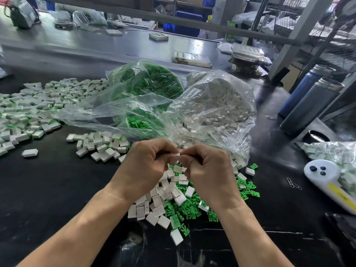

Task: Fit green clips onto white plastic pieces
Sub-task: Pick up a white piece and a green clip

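Far left on the black counter (57, 189): a wide spread of white pieces with green showing in them (28, 106). Nearer centre, a smaller heap of plain white pieces (100, 145), one stray piece (29, 152) lying apart to its left. Behind, a clear bag of green clips (148, 83), mouth open toward the front; beside it on the right, a clear bag of white pieces (221, 105).

Left hand (146, 166) raised above a mixed pile of white pieces and green clips (179, 201), fingers (163, 149) curled tight, tips meeting those of the right hand (208, 168). Pinched between both sets of fingertips, a small white plastic piece (177, 154), mostly hidden; cannot tell whether a clip sits in it. Right fingers (190, 151) likewise curled in, closed narrow on that piece.

Further right: two dark flasks (310, 105) leaning, a white handheld device with a yellow label (325, 178), paper clips (293, 183) just left of it.
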Demonstrator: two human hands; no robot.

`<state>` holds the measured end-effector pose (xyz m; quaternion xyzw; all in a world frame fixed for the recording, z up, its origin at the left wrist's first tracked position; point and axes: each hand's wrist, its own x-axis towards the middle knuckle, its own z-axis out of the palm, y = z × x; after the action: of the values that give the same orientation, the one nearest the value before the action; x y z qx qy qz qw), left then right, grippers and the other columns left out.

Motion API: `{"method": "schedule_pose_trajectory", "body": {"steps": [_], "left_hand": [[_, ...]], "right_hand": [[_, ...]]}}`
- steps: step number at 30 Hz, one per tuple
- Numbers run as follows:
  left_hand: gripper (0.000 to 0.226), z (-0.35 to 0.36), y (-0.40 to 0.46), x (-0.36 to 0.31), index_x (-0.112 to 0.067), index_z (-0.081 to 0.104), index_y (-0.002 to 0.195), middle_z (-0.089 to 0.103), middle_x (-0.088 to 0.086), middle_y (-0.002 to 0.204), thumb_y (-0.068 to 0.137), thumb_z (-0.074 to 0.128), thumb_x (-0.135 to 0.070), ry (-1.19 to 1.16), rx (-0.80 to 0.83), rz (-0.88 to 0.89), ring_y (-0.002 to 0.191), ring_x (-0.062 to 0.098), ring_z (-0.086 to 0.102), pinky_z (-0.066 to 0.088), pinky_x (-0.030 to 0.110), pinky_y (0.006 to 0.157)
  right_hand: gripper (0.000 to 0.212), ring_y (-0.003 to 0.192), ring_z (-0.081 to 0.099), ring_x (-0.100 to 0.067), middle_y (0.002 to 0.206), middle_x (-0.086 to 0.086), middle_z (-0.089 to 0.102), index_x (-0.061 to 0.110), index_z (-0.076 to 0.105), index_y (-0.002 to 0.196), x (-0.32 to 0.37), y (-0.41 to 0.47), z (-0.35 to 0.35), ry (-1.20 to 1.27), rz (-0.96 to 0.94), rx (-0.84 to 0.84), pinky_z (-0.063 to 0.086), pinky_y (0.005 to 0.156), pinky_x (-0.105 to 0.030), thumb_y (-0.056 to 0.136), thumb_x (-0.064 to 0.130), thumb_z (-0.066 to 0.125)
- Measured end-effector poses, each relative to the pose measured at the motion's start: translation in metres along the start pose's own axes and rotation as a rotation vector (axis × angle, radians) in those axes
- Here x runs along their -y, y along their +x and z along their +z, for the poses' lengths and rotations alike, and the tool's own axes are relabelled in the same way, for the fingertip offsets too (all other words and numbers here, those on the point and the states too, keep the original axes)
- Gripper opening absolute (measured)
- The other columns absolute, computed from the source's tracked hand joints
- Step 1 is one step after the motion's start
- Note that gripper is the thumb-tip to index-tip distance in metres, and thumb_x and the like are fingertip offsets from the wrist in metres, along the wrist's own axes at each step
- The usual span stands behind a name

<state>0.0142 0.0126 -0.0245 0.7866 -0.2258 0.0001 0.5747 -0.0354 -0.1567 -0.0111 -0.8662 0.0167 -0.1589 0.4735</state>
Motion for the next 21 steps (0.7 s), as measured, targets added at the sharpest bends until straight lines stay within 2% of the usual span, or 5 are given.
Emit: {"method": "schedule_pose_trajectory", "body": {"steps": [4, 9, 13, 16, 21], "left_hand": [[0.026, 0.002, 0.001, -0.004, -0.019, 0.079, 0.087, 0.074, 0.007, 0.074, 0.093, 0.069, 0.005, -0.214, -0.043, -0.092, 0.059, 0.013, 0.064, 0.054, 0.024, 0.055], [0.011, 0.011, 0.001, -0.007, -0.009, 0.077, 0.092, 0.075, 0.01, 0.076, 0.092, 0.072, 0.001, -0.317, -0.062, -0.157, 0.06, 0.017, 0.065, 0.057, 0.027, 0.057], [0.009, 0.015, 0.0, -0.009, -0.02, 0.077, 0.092, 0.076, -0.002, 0.082, 0.091, 0.075, -0.011, -0.324, -0.046, -0.142, 0.071, 0.007, 0.068, 0.054, 0.019, 0.065], [0.009, 0.018, 0.0, -0.009, -0.027, 0.077, 0.091, 0.075, -0.006, 0.1, 0.089, 0.077, -0.018, -0.266, -0.027, -0.132, 0.087, 0.017, 0.072, 0.059, 0.031, 0.079], [0.011, 0.025, -0.002, -0.016, -0.025, 0.078, 0.087, 0.069, -0.011, 0.121, 0.089, 0.078, -0.014, -0.343, 0.028, -0.125, 0.087, 0.027, 0.074, 0.063, 0.038, 0.082]], "right_hand": [[0.02, 0.058, 0.066, -0.013, 0.071, -0.002, 0.075, 0.016, 0.079, 0.084, 0.004, -0.001, 0.0, 0.359, 0.151, 0.009, 0.059, 0.055, -0.029, 0.092, -0.001, 0.074], [0.015, 0.058, 0.065, -0.017, 0.075, -0.008, 0.077, 0.01, 0.079, 0.089, 0.004, 0.0, -0.001, 0.44, 0.183, 0.001, 0.059, 0.055, -0.031, 0.095, 0.0, 0.07], [0.035, 0.051, 0.059, -0.02, 0.074, -0.012, 0.074, 0.009, 0.078, 0.095, 0.004, 0.001, -0.004, 0.605, 0.259, -0.048, 0.05, 0.042, -0.03, 0.106, 0.034, 0.056], [0.065, 0.048, 0.054, -0.019, 0.069, -0.012, 0.069, 0.013, 0.078, 0.081, 0.004, 0.001, 0.002, 0.679, 0.401, 0.013, 0.039, 0.038, -0.025, 0.106, 0.059, 0.039], [0.065, 0.04, 0.044, -0.012, 0.052, 0.0, 0.055, 0.027, 0.073, 0.065, 0.007, -0.001, 0.015, 0.596, 0.449, 0.042, 0.03, 0.037, -0.022, 0.102, 0.065, 0.036]]}}
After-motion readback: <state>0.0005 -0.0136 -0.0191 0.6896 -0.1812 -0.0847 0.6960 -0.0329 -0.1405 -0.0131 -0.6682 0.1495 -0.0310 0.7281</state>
